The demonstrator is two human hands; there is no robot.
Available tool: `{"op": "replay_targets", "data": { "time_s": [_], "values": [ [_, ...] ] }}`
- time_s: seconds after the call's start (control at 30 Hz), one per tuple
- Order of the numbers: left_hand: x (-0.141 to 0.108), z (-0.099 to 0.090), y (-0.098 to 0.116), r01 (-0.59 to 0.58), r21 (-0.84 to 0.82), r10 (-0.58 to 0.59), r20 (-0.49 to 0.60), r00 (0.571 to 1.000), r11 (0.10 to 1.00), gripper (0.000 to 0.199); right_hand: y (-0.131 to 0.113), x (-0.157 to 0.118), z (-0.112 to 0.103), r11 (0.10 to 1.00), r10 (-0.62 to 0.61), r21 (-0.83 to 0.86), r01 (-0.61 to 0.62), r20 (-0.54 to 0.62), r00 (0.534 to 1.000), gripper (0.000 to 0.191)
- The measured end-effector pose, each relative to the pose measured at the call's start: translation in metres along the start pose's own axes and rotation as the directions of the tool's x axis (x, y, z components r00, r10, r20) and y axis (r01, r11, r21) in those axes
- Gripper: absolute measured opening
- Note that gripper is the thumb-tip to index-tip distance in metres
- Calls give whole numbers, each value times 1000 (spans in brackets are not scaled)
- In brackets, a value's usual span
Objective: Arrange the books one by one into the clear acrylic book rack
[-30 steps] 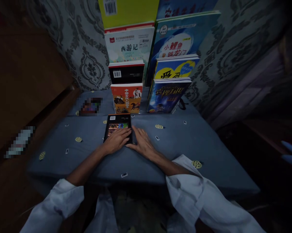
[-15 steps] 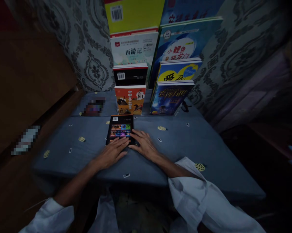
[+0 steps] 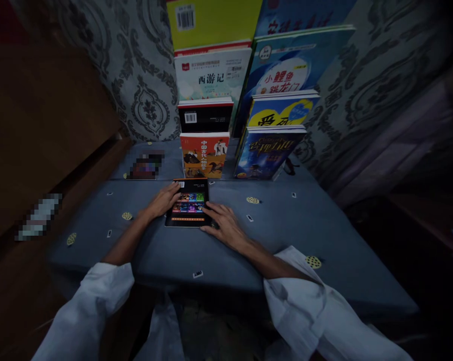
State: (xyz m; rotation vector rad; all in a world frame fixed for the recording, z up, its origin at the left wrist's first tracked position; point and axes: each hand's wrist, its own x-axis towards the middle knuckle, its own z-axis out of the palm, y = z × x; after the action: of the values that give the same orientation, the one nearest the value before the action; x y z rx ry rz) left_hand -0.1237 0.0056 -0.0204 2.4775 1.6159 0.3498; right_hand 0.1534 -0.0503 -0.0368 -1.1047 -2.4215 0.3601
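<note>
The black book (image 3: 189, 204) is laid flat on the cloth-covered bench (image 3: 305, 225), its barcode (image 3: 181, 185) partly covered by the left hand (image 3: 162, 200), whose grip is spread loosely over the upper left corner. The right edge is overlapped by the right hand (image 3: 226, 226), its grip unclosed, thumb and fingers parted. The yellow-green book (image 3: 222, 22) is cut off above; a pixelated item (image 3: 147, 165) cannot be made out.
</note>
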Motion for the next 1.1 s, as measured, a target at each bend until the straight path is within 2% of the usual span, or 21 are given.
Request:
{"op": "replay_targets", "data": {
  "time_s": [0.1,0.2,0.37,0.57,0.73,0.87,1.1],
  "values": [
    [6,3,-5,6,-1,-6,-28,1000,1000,55,1,0,0,1000,-1,-1,1,-2,1000,55],
    [-4,7,-4,6,-10,-7,-50,999,1000,55,1,1,1,1000,-6,7,6,-2,1000,55],
    [-42,10,11,-29,-38,26,-75,997,999,54,0,0,1,1000,-13,-6,13,-1,1000,53],
    [-99,10,46,-109,-29,106,-87,990,994,60,-4,-2,-2,999,-27,-21,27,9,1000,55],
    [-124,15,65,-141,29,144,-111,983,990,66,-9,-8,-4,999,-39,-6,39,9,999,54],
    [-140,14,75,-192,82,202,-123,972,978,75,-15,-26,-7,998,-61,-19,61,23,998,53],
    [-181,11,106,-237,139,252,-106,962,962,95,-33,-78,-17,991,-123,-43,127,83,989,62]
  ]
}}
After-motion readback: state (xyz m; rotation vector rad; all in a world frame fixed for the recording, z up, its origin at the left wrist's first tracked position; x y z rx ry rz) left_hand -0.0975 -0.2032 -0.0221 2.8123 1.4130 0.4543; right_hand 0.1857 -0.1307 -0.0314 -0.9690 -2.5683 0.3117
